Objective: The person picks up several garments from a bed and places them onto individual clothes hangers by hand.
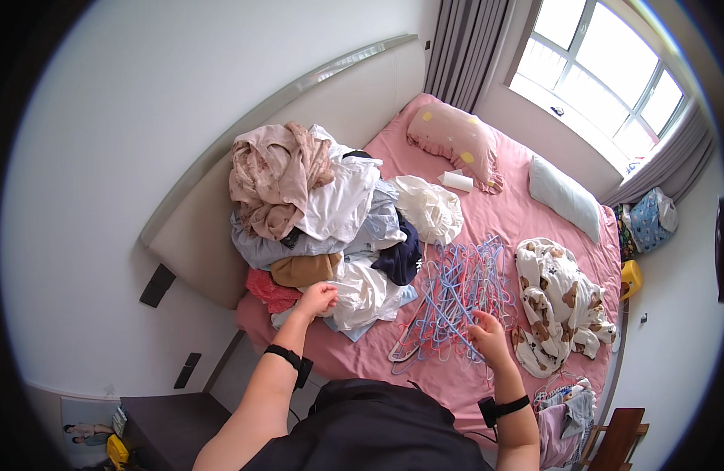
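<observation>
My left hand (319,299) is over the front of a large heap of clothes, its fingers curled beside a white garment (365,294). Whether it pinches any cloth is unclear. A brown folded garment (306,269) and a red textured piece (272,291) lie just beyond it. My right hand (490,338) is at the near right side of a pile of blue, pink and white clothes hangers (456,294). Its fingers close on a blue hanger (454,315) that slants across the top of the pile.
A bear-print white garment (553,300) lies right of the hangers on the pink bedsheet (391,359). Farther back are a cream cloth (432,206), a white roll (457,181) and pillows (453,132). Small clothes (565,418) hang over the bed's right corner, near a wooden stool (619,438).
</observation>
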Demonstrator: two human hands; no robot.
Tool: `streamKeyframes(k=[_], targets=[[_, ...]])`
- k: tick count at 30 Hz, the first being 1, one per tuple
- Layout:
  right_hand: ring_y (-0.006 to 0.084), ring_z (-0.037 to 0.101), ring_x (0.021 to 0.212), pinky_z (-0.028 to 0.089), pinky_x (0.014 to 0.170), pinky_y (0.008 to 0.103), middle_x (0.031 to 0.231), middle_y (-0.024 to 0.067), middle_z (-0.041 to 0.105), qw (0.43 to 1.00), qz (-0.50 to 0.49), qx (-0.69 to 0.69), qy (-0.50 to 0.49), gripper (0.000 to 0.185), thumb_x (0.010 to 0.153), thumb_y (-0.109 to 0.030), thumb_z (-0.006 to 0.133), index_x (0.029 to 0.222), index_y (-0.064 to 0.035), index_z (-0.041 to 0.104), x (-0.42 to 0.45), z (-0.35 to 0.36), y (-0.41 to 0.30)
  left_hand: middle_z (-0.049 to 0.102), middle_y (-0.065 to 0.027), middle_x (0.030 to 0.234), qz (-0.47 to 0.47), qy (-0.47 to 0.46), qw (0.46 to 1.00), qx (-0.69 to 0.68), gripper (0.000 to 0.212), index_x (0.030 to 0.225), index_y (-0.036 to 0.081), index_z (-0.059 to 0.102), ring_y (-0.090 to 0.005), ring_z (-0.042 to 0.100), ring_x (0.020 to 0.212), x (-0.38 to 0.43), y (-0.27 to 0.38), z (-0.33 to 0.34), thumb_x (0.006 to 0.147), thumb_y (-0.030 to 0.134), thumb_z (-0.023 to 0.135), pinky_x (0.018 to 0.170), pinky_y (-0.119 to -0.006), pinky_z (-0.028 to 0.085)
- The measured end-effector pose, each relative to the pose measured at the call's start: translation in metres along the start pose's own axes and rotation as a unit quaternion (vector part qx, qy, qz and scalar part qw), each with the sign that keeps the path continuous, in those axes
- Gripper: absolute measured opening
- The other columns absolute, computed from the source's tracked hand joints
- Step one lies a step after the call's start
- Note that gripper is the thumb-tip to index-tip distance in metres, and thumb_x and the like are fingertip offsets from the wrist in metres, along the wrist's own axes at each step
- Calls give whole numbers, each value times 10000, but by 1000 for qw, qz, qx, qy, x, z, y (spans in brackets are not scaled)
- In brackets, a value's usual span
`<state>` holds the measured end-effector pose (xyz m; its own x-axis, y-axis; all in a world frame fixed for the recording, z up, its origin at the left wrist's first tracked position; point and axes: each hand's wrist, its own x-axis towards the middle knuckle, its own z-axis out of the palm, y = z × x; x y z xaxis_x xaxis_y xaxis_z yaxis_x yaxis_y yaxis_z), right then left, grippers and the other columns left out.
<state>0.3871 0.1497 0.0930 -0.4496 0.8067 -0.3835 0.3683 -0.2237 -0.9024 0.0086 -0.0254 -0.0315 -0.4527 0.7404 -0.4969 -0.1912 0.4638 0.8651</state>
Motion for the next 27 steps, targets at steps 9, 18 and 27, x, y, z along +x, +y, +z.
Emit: streamKeyframes(k=[9, 18, 27], targets=[[68, 414, 460, 312, 405, 192, 672, 17, 515, 998, 36, 47, 7, 332, 893, -95, 472, 1202, 25, 491, 38, 35, 36, 610, -10, 771, -8, 33, 998, -49, 174, 974, 66, 588, -86, 574, 642, 41, 9, -1, 868, 199, 552, 530, -229, 447], [79, 487, 514, 372, 457, 215, 661, 34, 567, 994, 49, -96, 17, 390, 846, -97, 521, 1206, 50, 490, 64, 68, 34, 609, -176, 999, 128, 185, 938, 262, 397, 1021, 60, 606, -325, 585, 941, 38, -55, 31, 693, 274, 666, 817, -385, 471], [123, 571, 557, 433, 513, 262, 643, 83, 619, 989, 38, -141, 39, 349, 817, -112, 497, 1103, 77, 562, 92, 70, 15, 585, -111, 898, 225, 181, 944, 158, 254, 954, 45, 625, -226, 587, 759, 65, 17, 35, 718, 136, 648, 705, -329, 481]])
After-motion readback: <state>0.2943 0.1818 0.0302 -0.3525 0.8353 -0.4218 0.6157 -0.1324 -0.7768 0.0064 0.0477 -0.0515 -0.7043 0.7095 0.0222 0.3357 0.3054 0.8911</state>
